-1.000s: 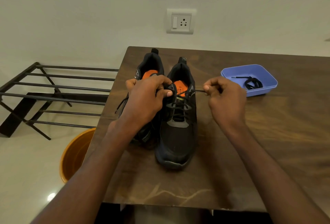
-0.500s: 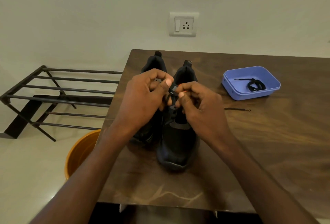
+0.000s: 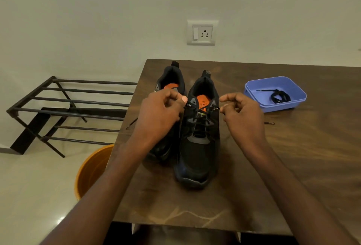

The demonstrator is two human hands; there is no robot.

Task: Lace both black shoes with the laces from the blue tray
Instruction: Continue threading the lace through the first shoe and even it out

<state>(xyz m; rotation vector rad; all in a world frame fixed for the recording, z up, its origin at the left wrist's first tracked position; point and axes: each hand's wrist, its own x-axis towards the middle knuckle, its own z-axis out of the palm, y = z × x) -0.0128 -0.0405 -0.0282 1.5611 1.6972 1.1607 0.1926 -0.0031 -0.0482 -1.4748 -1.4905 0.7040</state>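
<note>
Centrally on table (image 3: 293, 166): right black shoe (image 3: 199, 147), half laced, lace (image 3: 203, 121) ends pinched by left hand (image 3: 160, 115) and right hand (image 3: 242, 115). Just beside, left black shoe (image 3: 170, 88). Farther right, blue tray (image 3: 254, 92) holding spare lace (image 3: 279, 97).

Two hands (image 3: 162, 111) (image 3: 242, 113) pinching lace (image 3: 203, 116) ends over right black shoe (image 3: 199, 143), blue tray (image 3: 254, 96) beside

Both forearms are bare from the lower edge of the view up to the wrists, with no sleeve on either. The left hand (image 3: 159, 111) and right hand (image 3: 241, 114) are bare too. The left thumbnail is short and pale.
</note>
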